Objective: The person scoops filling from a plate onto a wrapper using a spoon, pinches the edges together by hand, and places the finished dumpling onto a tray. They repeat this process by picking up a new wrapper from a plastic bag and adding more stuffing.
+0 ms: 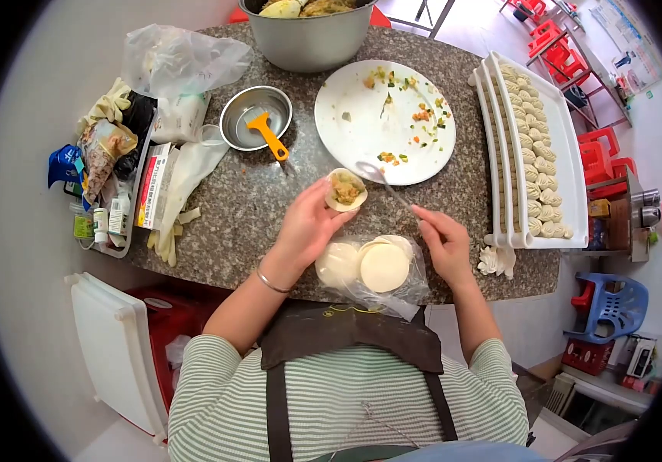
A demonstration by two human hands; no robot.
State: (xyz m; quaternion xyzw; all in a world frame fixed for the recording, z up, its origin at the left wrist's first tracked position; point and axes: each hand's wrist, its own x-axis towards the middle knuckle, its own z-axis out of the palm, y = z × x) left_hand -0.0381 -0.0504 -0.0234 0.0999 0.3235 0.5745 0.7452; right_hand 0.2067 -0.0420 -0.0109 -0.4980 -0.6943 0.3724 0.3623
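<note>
My left hand [305, 229] is closed around the edge of a round dumpling wrapper [346, 190], which lies across the fingers with a mound of chopped filling on it. A metal spoon [395, 194] is pinched by its handle in my right hand [446, 245]. Its bowl rests at the near rim of a large white plate [362, 138] dotted with scraps of filling. Between my wrists, stacks of pale wrappers [384, 268] sit on a clear plastic bag [408, 300] by the table edge.
Stacked white trays [573, 169] at the right hold rows of pleated dumplings [535, 154]. A metal bowl [239, 115] with an orange-handled tool [269, 138] stands left of the plate. Behind is a large pot [312, 42]. A cluttered basket [132, 223] lines the left edge of the speckled table [285, 185].
</note>
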